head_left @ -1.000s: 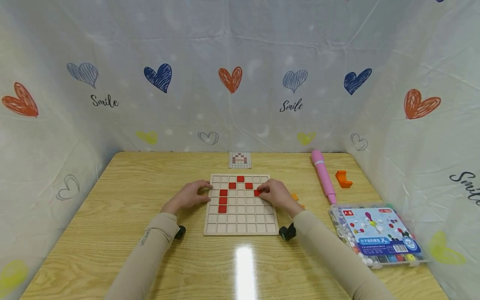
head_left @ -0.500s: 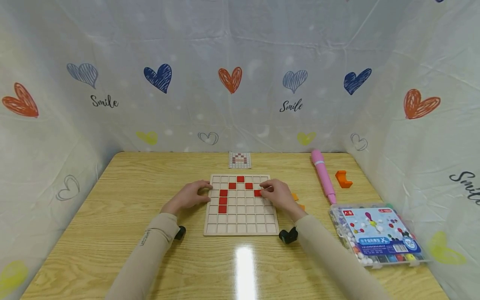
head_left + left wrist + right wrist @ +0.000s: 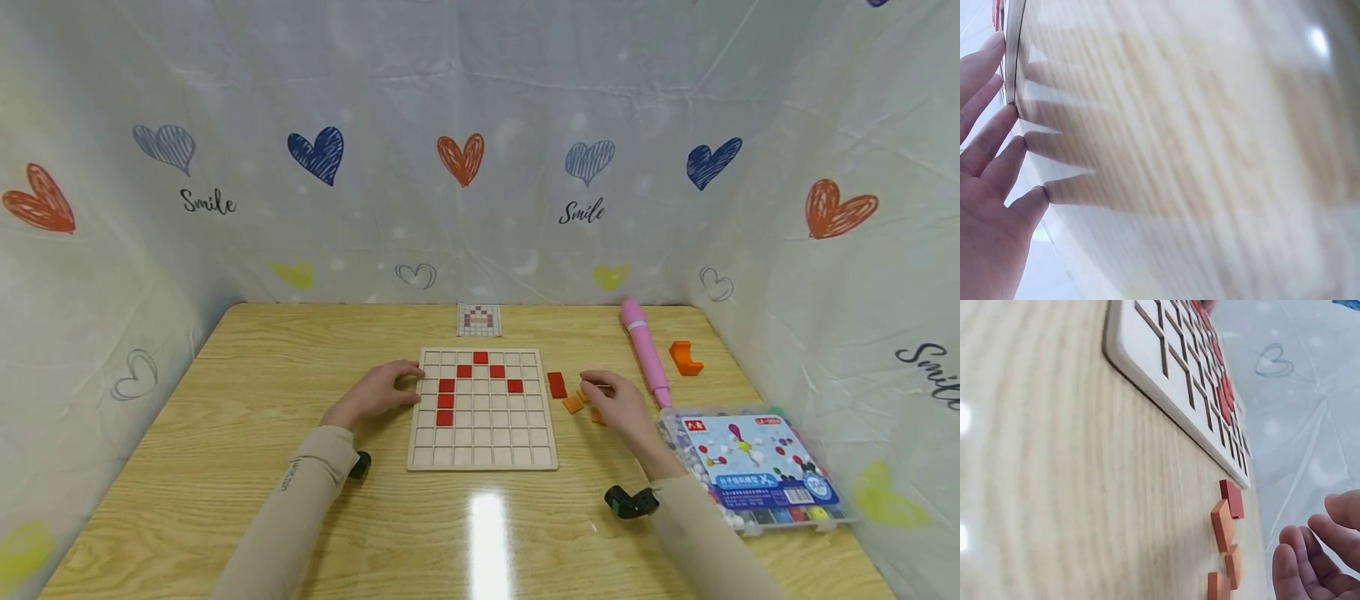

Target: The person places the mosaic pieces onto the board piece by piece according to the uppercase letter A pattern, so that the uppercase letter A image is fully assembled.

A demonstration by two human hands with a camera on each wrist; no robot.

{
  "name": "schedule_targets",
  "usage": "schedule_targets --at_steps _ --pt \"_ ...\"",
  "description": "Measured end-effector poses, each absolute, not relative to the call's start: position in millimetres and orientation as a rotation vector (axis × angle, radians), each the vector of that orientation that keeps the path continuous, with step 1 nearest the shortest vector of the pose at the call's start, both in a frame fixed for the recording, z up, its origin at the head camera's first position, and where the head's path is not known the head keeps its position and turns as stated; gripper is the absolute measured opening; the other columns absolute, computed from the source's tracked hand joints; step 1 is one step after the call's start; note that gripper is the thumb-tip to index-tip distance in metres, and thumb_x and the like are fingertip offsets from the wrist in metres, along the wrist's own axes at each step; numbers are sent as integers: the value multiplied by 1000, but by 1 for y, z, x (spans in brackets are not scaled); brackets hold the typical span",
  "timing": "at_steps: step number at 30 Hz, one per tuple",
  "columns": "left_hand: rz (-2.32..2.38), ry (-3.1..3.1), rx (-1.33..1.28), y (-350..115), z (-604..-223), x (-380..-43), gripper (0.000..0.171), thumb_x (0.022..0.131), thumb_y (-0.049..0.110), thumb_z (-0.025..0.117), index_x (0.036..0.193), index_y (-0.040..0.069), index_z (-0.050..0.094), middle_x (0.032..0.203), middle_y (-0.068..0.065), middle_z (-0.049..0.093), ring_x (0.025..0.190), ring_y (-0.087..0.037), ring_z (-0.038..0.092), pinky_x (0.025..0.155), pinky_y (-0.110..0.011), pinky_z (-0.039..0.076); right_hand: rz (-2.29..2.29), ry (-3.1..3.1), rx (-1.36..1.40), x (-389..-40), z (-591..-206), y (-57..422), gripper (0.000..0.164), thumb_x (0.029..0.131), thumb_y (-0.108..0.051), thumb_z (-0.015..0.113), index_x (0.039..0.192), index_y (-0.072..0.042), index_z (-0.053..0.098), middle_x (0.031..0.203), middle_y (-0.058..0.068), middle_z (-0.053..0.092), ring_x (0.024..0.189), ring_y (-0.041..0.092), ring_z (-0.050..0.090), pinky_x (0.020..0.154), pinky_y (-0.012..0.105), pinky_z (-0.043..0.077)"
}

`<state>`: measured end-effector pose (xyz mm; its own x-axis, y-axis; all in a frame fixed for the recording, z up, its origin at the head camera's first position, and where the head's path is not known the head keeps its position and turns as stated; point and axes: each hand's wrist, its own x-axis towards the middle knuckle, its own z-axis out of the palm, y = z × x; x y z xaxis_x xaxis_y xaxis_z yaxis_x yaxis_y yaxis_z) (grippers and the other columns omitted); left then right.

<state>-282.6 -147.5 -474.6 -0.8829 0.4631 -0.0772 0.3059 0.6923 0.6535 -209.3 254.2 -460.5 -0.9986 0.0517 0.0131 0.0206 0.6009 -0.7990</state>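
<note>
A wooden grid board (image 3: 480, 460) lies mid-table, with several red square tiles (image 3: 446, 401) set in its cells as a peak and a column. My left hand (image 3: 378, 390) rests against the board's left edge; in the left wrist view its fingers (image 3: 996, 140) are spread along that edge. To the right of the board are a dark red piece (image 3: 557, 385) and a few loose orange tiles (image 3: 573, 404). My right hand (image 3: 619, 406) hovers over the orange tiles, partly covering them. Nothing shows between its loosely bent fingers (image 3: 1300, 565) in the right wrist view.
A small printed grid card (image 3: 479, 320) lies behind the board. At the right are a pink marker-like stick (image 3: 647, 350), an orange bracket-shaped piece (image 3: 686, 357) and a clear box (image 3: 757, 467) of small coloured parts. A printed curtain (image 3: 480, 242) hangs around the table.
My right hand has left the red tile in the board's right part and moved right to the loose tiles, uncovering the dark red piece. My left hand has stayed put.
</note>
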Motion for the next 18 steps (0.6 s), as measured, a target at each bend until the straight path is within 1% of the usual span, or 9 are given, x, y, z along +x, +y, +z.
schedule_targets --at_steps 3,8,10,14,18 --pt "963 2670 617 -147 -475 -283 44 91 18 71 131 5 60 148 -18 43 142 -39 30 117 -52 25 1465 -2778 -74 -201 -461 260 40 101 -27 56 133 -4 58 127 15 61 114 30 60 90 38 54" --pt "961 2675 625 -147 -474 -283 43 91 17 71 131 5 60 148 -18 43 141 -39 30 117 -52 25 1638 -2775 -129 -191 -461 255 41 100 -29 58 134 -7 58 131 13 59 117 27 59 95 39 53" --pt "960 2677 630 -148 -473 -282 43 91 17 70 131 4 60 148 -19 44 141 -40 30 117 -53 26 1682 -2782 -108 -189 -462 250 41 99 -28 59 134 -6 58 132 14 59 117 27 59 96 39 51" --pt "963 2679 628 -148 -473 -282 43 91 17 70 131 4 60 148 -18 44 141 -39 30 117 -52 26 1720 -2783 -30 -190 -467 240 40 99 -23 59 133 -1 57 131 18 59 119 30 58 97 39 52" --pt "960 2675 643 -148 -473 -282 43 92 17 70 132 4 60 148 -19 44 141 -40 31 116 -53 26 1699 -2770 -31 -191 -472 235 39 100 -17 57 134 2 55 132 20 58 123 34 55 101 43 49"
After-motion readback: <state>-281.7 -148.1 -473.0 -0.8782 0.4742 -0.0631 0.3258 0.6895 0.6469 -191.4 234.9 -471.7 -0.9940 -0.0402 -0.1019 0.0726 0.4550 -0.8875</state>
